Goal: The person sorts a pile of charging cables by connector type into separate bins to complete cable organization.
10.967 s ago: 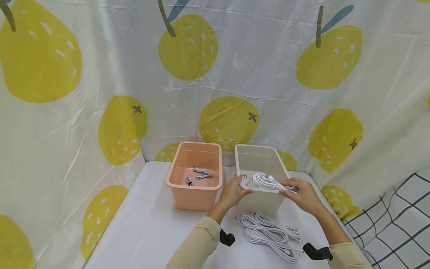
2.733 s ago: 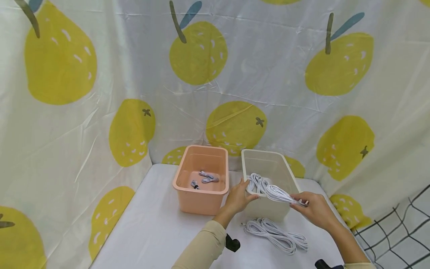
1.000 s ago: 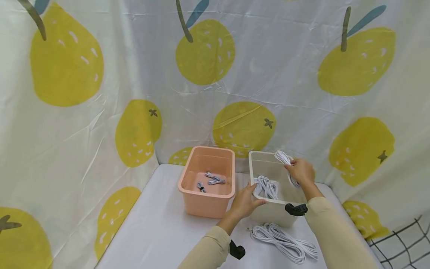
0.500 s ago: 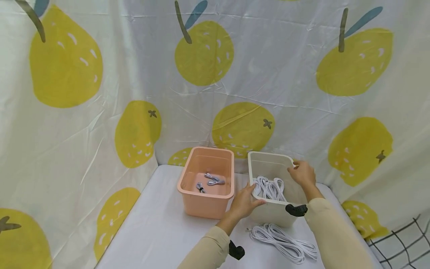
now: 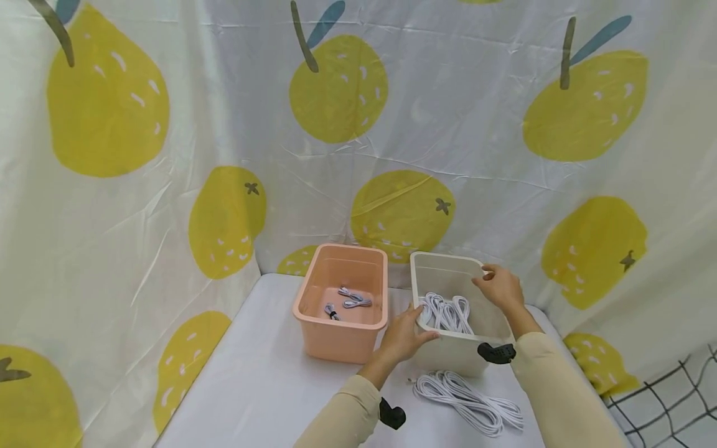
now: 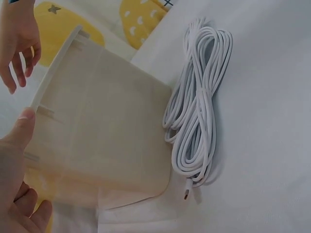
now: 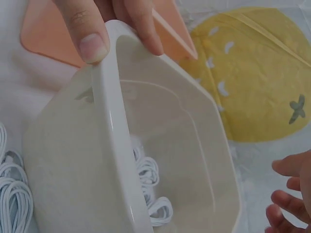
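White bin (image 5: 448, 358) on the worktop (image 5: 263, 386), just right of the peach bin (image 5: 342, 339), nearly touching it. Inside, a coil of white cable (image 5: 445, 313) against the near-left part of the floor; in the right wrist view the same coil (image 7: 150, 189) low against the inner wall. Left hand (image 5: 404, 336) at the near-left corner of the white bin, thumb over the rim and fingers (image 5: 426, 339) curled on the outer wall, gripping it; in the left wrist view the thumb (image 6: 22, 124) flat on the rim edge. Right hand (image 5: 498, 287) over the far-right corner, above the rim, fingers (image 6: 19, 68) loosely spread and relaxed, holding nothing; touching the rim or not, cannot tell. In the right wrist view only fingertips (image 7: 286, 194) of that hand at the frame edge, clear of the rim there.

On the worktop just in front of the white bin, a second bundle of white cable (image 5: 467, 407), long loops lying flat, 1 plug end visible in the left wrist view (image 6: 187, 194), close beside the bin's base. In the peach bin, 3 small cable pieces (image 5: 347, 298) on the floor. Behind and on both sides, a white curtain with yellow pears (image 5: 336, 87). Black wire grid (image 5: 666, 398) at the lower right. Beige sleeves (image 5: 336, 417) on both arms.
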The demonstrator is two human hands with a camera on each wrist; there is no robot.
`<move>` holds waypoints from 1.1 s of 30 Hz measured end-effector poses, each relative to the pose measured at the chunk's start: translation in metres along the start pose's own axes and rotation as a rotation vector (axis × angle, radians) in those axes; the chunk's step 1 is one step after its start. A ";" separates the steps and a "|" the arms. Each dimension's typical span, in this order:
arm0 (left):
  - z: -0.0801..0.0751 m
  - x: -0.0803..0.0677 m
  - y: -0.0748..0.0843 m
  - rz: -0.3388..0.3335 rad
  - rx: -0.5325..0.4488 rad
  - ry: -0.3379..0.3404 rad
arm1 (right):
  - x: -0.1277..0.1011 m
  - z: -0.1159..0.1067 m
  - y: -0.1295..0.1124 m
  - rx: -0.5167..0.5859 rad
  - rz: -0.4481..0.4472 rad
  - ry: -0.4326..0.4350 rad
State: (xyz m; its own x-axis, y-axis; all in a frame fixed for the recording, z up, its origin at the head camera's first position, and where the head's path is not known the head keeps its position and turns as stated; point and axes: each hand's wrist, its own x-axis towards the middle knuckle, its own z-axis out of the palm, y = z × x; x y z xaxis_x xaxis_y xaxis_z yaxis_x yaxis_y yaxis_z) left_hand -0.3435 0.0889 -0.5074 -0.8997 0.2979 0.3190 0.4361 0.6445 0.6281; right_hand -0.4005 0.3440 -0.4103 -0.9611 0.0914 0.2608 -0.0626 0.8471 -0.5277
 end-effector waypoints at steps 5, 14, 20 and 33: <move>-0.003 0.001 -0.002 0.008 0.019 0.016 | -0.005 -0.005 -0.006 0.015 -0.017 0.000; -0.006 0.004 0.000 0.005 -0.009 0.017 | -0.011 -0.008 -0.012 0.024 -0.050 0.009; -0.004 0.003 0.000 0.023 0.007 0.031 | -0.018 -0.010 -0.010 0.011 -0.077 -0.014; 0.004 0.001 -0.002 0.028 -0.024 0.032 | -0.039 -0.007 -0.009 0.034 -0.162 0.061</move>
State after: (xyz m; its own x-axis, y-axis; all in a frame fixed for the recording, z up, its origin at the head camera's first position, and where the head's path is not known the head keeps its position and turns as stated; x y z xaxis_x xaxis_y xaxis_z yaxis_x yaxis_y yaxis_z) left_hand -0.3453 0.0907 -0.5116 -0.8862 0.2925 0.3593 0.4619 0.6188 0.6355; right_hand -0.3602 0.3361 -0.4103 -0.9196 -0.0128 0.3926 -0.2258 0.8352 -0.5015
